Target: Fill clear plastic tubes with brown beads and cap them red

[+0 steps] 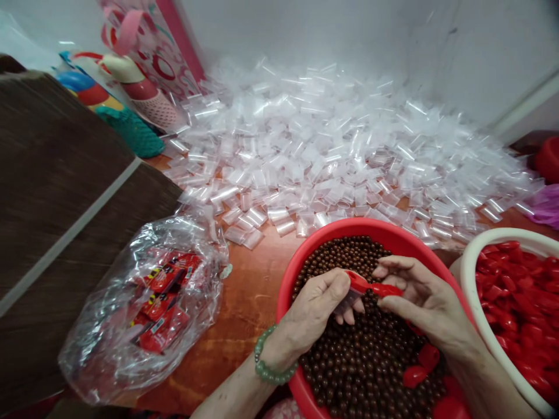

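Two bare hands work above a red tub (286, 302) of small brown balls (358, 349). The left hand (312, 308) is closed on a clear sleeve (347, 299), thumb pressed on the red piece (360, 283) at its top. The right hand (425, 299) has curved, parted fingers, its thumb touching the far end of that red piece; whether the other fingers pinch it, I can't tell. The hands are apart, linked by the piece.

Loose red pieces (421, 366) lie on the balls at five o'clock inside the tub. At three o'clock from it, a white tub (469, 262) is full of more red ones. At nine o'clock, a clear bag (100, 343) holds red packets (163, 323) on the surface (244, 279).

Clear sleeves lie heaped at twelve o'clock, bottles (148, 96) at ten. A dark brown block (65, 174) crowds the bag from ten o'clock.
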Available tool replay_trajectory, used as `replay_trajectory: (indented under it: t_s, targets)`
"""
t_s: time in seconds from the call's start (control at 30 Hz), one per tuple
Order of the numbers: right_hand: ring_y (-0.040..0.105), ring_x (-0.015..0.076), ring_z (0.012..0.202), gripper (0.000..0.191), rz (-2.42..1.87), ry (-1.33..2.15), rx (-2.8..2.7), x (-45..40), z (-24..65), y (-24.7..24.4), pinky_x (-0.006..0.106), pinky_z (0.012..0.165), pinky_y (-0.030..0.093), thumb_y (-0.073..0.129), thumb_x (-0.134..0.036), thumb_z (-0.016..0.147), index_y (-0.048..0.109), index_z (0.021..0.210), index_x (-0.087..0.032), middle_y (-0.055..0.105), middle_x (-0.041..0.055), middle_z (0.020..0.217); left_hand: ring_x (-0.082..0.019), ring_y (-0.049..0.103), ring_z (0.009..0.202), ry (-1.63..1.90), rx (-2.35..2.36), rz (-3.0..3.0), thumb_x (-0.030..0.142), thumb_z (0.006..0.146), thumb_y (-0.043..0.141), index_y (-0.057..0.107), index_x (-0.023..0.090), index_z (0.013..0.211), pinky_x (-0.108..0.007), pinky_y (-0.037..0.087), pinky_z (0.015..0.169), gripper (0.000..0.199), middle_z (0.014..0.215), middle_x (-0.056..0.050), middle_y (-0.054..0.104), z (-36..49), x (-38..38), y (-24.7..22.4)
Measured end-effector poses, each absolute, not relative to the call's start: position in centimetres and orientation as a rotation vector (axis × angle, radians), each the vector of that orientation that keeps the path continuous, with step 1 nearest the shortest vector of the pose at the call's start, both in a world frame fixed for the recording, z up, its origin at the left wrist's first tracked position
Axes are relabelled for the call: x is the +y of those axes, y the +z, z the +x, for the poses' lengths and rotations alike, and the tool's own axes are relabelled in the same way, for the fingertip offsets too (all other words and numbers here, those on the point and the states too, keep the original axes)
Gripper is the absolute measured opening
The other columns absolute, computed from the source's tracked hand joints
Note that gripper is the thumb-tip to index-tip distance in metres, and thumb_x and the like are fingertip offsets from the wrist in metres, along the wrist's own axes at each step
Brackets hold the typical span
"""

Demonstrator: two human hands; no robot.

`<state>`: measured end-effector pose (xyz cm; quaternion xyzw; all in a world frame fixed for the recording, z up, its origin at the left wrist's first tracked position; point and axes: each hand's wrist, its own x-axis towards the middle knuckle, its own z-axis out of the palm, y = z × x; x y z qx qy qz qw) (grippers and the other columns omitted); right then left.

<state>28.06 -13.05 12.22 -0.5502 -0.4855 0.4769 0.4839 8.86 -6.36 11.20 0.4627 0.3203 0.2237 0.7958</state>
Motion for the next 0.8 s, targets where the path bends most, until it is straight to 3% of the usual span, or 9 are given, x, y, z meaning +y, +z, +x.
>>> replay_trajectory:
  t_s: [0.13, 0.27, 0.37, 0.5, 0.63, 0.7, 0.8]
  targets:
    - [0.070, 0.0133, 0.070, 0.027, -1.402, 1.060, -1.025, -12.5, 28.1, 11.8, 0.020, 0.062, 0.059, 0.079, -0.028, 0.076, 0.066, 0.099, -0.023, 0.072, 0.0014, 0.086, -0.009, 0.053, 0.061, 0.443, 0.674, 1.057, 0.055, 0.094, 0.046, 0.062, 0.013, 0.090, -0.019, 0.040, 0.057, 0.046, 0.078, -0.005, 0.064, 8.8, -6.6, 11.1]
    - [0.072, 0.0167, 0.080, 0.021, -1.497, 0.742, -1.346, -12.3, 27.4, 12.2, 0.027, 0.073, 0.060, 0.070, -0.031, 0.086, 0.069, 0.107, -0.025, 0.075, 0.0037, 0.094, -0.010, 0.054, 0.066, 0.411, 0.609, 1.087, 0.050, 0.093, 0.051, 0.061, 0.012, 0.091, -0.021, 0.044, 0.062, 0.039, 0.081, -0.003, 0.061, 8.8, -6.8, 11.2]
    - [0.069, 0.0213, 0.098, 0.043, -1.401, 0.539, -1.767, -12.5, 26.7, 12.2, 0.034, 0.086, 0.058, 0.065, -0.041, 0.089, 0.059, 0.128, -0.022, 0.072, 0.0086, 0.109, -0.011, 0.054, 0.069, 0.402, 0.549, 1.039, 0.051, 0.092, 0.052, 0.061, 0.013, 0.091, -0.022, 0.046, 0.066, 0.039, 0.078, -0.002, 0.058, 8.7, -6.9, 11.3]
    - [0.062, 0.0310, 0.113, 0.088, -1.439, 0.351, -2.054, -12.9, 25.7, 11.5, 0.045, 0.094, 0.054, 0.067, -0.063, 0.077, 0.039, 0.141, -0.010, 0.063, 0.0197, 0.122, -0.012, 0.057, 0.072, 0.388, 0.571, 1.003, 0.050, 0.093, 0.052, 0.061, 0.012, 0.095, -0.023, 0.047, 0.067, 0.038, 0.084, -0.004, 0.060, 8.7, -7.0, 11.1]
    - [0.060, 0.0341, 0.111, 0.073, -1.544, 0.115, -2.142, -13.2, 24.8, 11.2, 0.051, 0.091, 0.053, 0.065, -0.046, 0.085, 0.038, 0.138, -0.003, 0.061, 0.0238, 0.121, -0.011, 0.055, 0.072, 0.407, 0.570, 0.943, 0.048, 0.094, 0.050, 0.060, 0.011, 0.099, -0.022, 0.046, 0.065, 0.038, 0.088, -0.005, 0.061, 9.1, -7.4, 11.1]
    - [0.062, 0.0333, 0.106, 0.063, -1.539, -0.022, -2.157, -13.1, 24.6, 11.3, 0.051, 0.088, 0.053, 0.060, -0.034, 0.085, 0.041, 0.134, -0.001, 0.063, 0.0239, 0.116, -0.011, 0.054, 0.073, 0.432, 0.548, 0.927, 0.046, 0.096, 0.049, 0.060, 0.011, 0.100, -0.024, 0.047, 0.068, 0.037, 0.086, -0.004, 0.061, 9.4, -7.7, 11.2]
    - [0.064, 0.0318, 0.098, 0.057, -1.513, -0.198, -2.191, -13.0, 24.6, 11.4, 0.048, 0.082, 0.054, 0.056, -0.032, 0.083, 0.044, 0.129, 0.001, 0.066, 0.0233, 0.110, -0.012, 0.054, 0.074, 0.457, 0.521, 0.945, 0.042, 0.097, 0.047, 0.061, 0.011, 0.102, -0.026, 0.048, 0.071, 0.034, 0.085, -0.004, 0.061, 9.7, -7.8, 11.4]
